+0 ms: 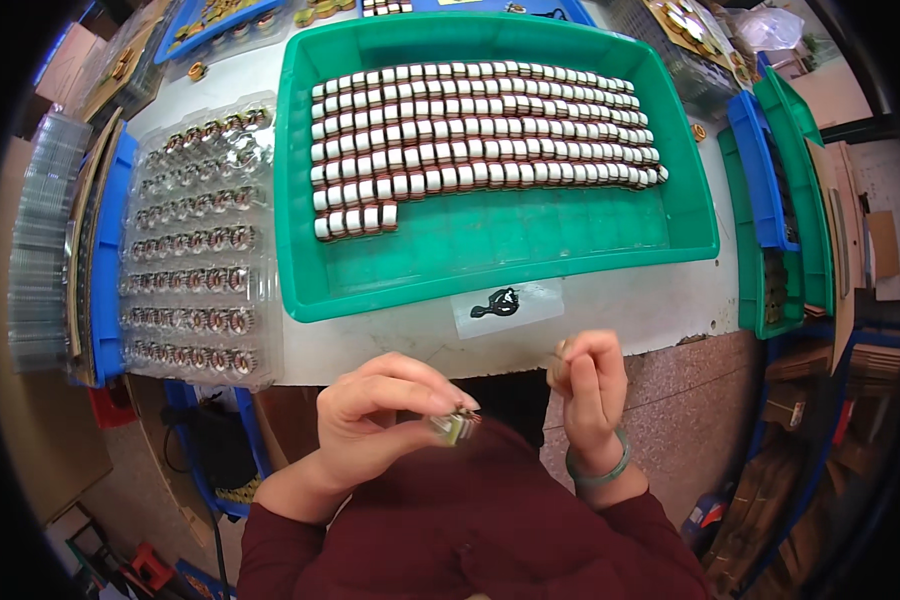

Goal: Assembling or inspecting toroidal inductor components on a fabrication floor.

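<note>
Pale worktable (355,345) above speckled floor (670,400), cardboard stacks (875,362) at right.

the one view, a wide fisheye, looked down and forward from the wearer's head, the hands (362,415) near, the worktop (370,346) farther off, straight edges bending rimward.

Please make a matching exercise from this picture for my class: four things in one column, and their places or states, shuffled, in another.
Column one
1. Left hand
2. Green bin
3. Clear plastic tray
4. Bracelet

Column two
A. Worn on the right wrist
B. Contains rows of white-topped parts
C. Pinching a small part between thumb and fingers
D. On the left of the table, filled with rows of wire-wound rings

Right pairs: 1-C, 2-B, 3-D, 4-A
</note>
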Available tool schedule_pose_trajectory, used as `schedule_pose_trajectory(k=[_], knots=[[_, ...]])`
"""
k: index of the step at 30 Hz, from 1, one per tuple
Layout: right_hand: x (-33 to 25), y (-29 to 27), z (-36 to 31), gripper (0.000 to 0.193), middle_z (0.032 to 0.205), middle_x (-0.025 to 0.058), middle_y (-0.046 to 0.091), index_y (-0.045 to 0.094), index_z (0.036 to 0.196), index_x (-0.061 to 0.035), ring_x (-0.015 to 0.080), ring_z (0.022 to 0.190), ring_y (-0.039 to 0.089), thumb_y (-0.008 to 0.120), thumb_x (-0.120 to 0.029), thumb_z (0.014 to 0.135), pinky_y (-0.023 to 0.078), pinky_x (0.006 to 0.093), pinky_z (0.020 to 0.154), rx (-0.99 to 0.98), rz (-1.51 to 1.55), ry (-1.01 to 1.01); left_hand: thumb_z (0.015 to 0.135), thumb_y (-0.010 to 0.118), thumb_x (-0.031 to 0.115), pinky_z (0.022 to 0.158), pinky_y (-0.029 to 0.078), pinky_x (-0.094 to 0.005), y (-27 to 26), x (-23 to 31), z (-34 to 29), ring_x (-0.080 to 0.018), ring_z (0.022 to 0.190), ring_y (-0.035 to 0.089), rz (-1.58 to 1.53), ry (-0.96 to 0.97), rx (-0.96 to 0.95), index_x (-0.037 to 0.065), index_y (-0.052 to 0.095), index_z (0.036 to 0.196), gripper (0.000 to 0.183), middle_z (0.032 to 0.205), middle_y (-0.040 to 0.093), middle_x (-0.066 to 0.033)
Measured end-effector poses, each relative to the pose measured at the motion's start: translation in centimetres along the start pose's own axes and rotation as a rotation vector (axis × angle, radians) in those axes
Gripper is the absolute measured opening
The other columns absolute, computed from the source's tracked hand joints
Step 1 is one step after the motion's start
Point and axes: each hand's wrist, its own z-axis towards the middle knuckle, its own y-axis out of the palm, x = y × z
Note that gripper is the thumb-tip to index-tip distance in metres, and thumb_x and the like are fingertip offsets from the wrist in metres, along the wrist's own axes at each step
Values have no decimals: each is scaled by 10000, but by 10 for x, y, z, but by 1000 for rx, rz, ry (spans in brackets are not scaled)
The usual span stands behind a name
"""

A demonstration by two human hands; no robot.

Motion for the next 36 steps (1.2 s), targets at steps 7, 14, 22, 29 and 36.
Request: schedule_pose_trajectory(k=[7,14,22,29,36], knots=[[19,-26,12,84,754,26,507,541,924,-32,104,569,388,546,-51,843,338,217,526,64,-717,24,669,674,-96,749,523,-302,-3,-4,-1,-252,810,631,39,-37,104,-18,626,894,242,937,575,-119],[30,-33,18,93,747,33,517,568,852,-46,137,613,441,607,-24,771,374,237,578,74,-1060,-141,661,667,-109,751,521,-303,-2,-6,-1,-251,809,630,83,-52,104,-22,629,898,255,928,563,-110],[41,-34,20,132,739,15,527,618,766,-75,172,678,483,685,-24,665,388,279,670,123,-1109,-369,667,661,-109,758,520,-305,-2,-7,1,-250,819,626,89,-56,88,-20,630,908,259,933,561,-109],[41,-33,20,134,740,5,534,636,758,-87,166,681,489,693,-27,652,386,280,691,102,-1151,-391,672,659,-106,764,517,-304,-2,-8,3,-248,829,623,81,-63,78,-18,629,909,255,936,559,-108],[42,-33,23,133,726,-1,541,632,745,-87,162,666,492,689,-22,644,384,280,694,88,-1169,-425,675,658,-101,767,513,-303,-4,-7,2,-243,831,620,103,-78,76,-17,629,910,252,940,557,-109]])
